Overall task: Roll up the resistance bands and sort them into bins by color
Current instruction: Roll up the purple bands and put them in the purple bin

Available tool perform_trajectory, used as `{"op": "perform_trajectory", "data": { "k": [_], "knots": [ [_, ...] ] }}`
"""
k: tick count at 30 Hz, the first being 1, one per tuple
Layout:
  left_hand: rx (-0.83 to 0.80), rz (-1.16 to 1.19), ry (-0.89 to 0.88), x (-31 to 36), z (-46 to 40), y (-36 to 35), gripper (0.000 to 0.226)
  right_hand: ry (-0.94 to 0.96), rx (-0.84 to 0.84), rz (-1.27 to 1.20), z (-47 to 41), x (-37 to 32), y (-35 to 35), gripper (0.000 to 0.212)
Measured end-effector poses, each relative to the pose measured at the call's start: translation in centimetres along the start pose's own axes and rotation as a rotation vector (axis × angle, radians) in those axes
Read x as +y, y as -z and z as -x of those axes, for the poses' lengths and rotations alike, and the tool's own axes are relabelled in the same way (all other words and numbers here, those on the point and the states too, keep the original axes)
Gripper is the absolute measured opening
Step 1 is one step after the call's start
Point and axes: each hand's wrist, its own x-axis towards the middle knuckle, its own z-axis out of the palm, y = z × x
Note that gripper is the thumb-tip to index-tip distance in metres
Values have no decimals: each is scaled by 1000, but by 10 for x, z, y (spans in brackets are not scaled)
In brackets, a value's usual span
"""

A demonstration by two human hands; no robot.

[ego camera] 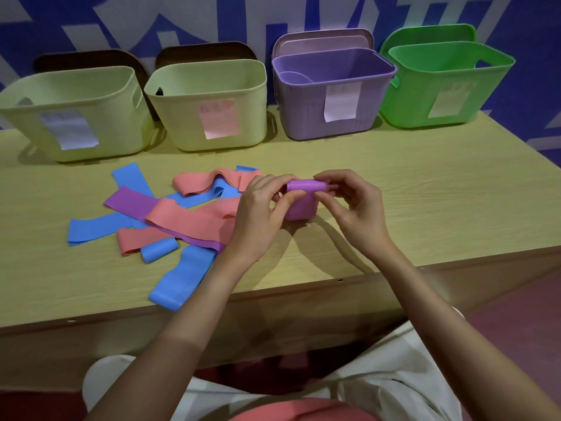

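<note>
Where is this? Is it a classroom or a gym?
Hard to say; probably a sorting station in a gym or activity room. Stretchy resistance bands lie on a wooden table, four labelled bins line the back, and big painted shapes cover the blue wall.

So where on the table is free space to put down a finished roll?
Bare table lies right of the hands, in front of the purple bin and green bin. The left side is crowded with loose bands, up to the left hand.
</note>
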Motion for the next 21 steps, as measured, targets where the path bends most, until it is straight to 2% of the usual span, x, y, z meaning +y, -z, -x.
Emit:
{"op": "perform_trajectory", "data": {
  "k": [8, 12, 15, 18, 21],
  "knots": [
    [-44, 44, 4, 0, 4, 3, 35, -92, 14, 31, 0, -2, -1, 19],
    [-6, 39, 12, 1, 3, 2, 37, -129, -9, 14, 0, -7, -2, 15],
    [8, 45, 13, 2, 2, 0, 36, -118, -19, 21, -2, -8, -2, 19],
    [4, 44, 18, 3, 0, 0, 38, -64, -31, 18, -4, -9, -2, 33],
    [0, 38, 46, 3, -2, -1, 38, -31, -5, -5, -5, -11, -3, 29]
  ]
}}
